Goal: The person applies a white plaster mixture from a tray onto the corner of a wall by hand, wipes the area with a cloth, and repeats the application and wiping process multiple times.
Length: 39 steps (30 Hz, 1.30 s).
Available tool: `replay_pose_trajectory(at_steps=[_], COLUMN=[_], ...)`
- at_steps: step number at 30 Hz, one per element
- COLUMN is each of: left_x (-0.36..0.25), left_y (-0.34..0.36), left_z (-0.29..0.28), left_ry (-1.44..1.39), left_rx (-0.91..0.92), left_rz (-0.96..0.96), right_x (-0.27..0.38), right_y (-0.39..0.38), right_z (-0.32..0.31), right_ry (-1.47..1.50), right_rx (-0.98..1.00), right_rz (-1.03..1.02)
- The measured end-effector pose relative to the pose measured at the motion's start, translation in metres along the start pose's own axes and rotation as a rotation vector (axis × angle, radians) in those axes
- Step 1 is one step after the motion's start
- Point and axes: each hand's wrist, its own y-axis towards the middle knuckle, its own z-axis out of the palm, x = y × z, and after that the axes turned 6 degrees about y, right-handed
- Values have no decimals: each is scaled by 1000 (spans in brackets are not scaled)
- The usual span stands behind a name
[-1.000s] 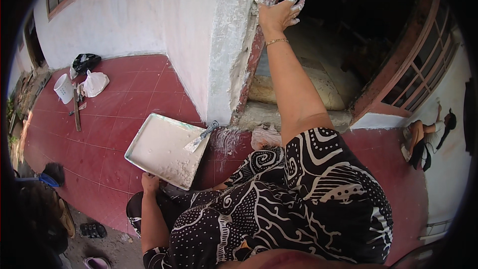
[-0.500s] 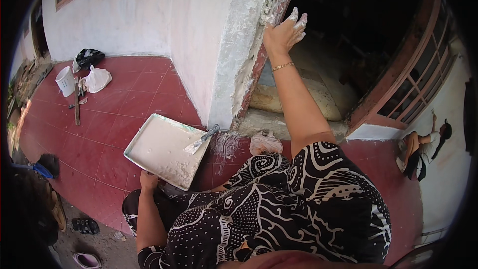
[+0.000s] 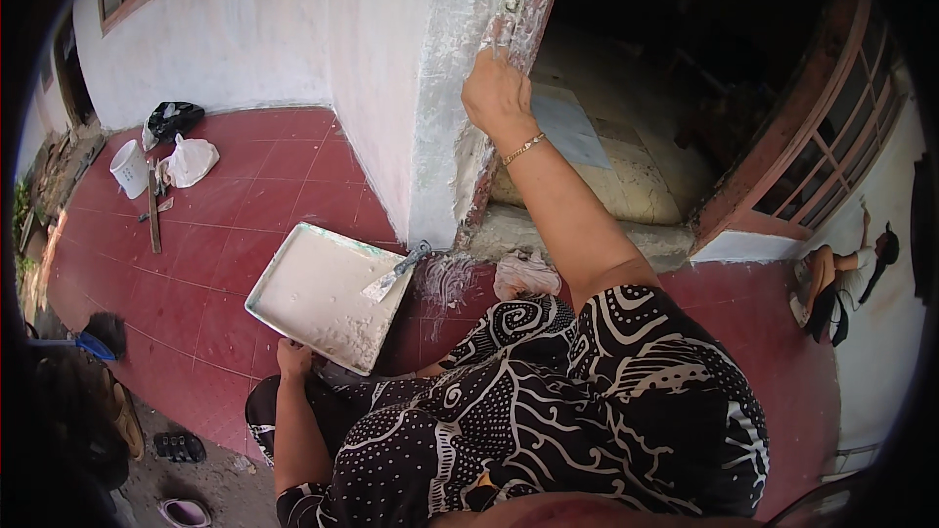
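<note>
My right hand (image 3: pixel 499 95) is raised to the rough, broken wall edge (image 3: pixel 476 152) beside the doorway. Its white-smeared fingers are partly hidden; those in sight stretch up against the plaster. Down at the left, my left hand (image 3: pixel 293 359) is closed by the near edge of a shallow white tray (image 3: pixel 252 305). Whatever its fingers hold is hidden. Pale wet filler (image 3: pixel 323 279) covers the tray's bottom, lumpy toward the near right corner. Across the tray's right rim lies a putty knife (image 3: pixel 396 276) with a dark handle and a smeared blade.
A crumpled pale cloth (image 3: pixel 525 277) lies by the concrete doorsill (image 3: pixel 611 242). On the red tiles at the far left are a white bucket (image 3: pixel 129 168), a white plastic bag (image 3: pixel 192 161), a black bag (image 3: pixel 174 121) and a wooden strip (image 3: pixel 154 215). Another person (image 3: pixel 849 279) is at the right wall.
My right hand has moved left from the door frame onto the wall edge, and its spread fingers now point into the plaster. My left hand, tray and putty knife have stayed put.
</note>
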Motion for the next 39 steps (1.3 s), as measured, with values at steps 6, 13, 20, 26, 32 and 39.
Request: replay_pose_trajectory(at_steps=[6, 13, 20, 26, 32, 39], left_x=[-14, -30, -28, -25, -23, -14], left_y=[-9, -22, -17, -12, -14, -10], left_z=[-9, -17, -18, -13, -15, -10], left_ry=[-17, 26, -6, -15, 84, 19], left_rx=[73, -7, 74, 74, 46, 44], left_rz=[-34, -3, 8, 12, 13, 12], right_x=[0, 6, 3, -2, -3, -3], right_y=[-2, 6, 3, 7, 19, 16], right_z=[5, 0, -33, -45, -24, -27], right_ry=[-50, -32, 49, 34, -44, -169], right_rx=[-4, -38, 5, -36, 34, 142], right_rz=[-56, -67, 7, -84, -30, -42])
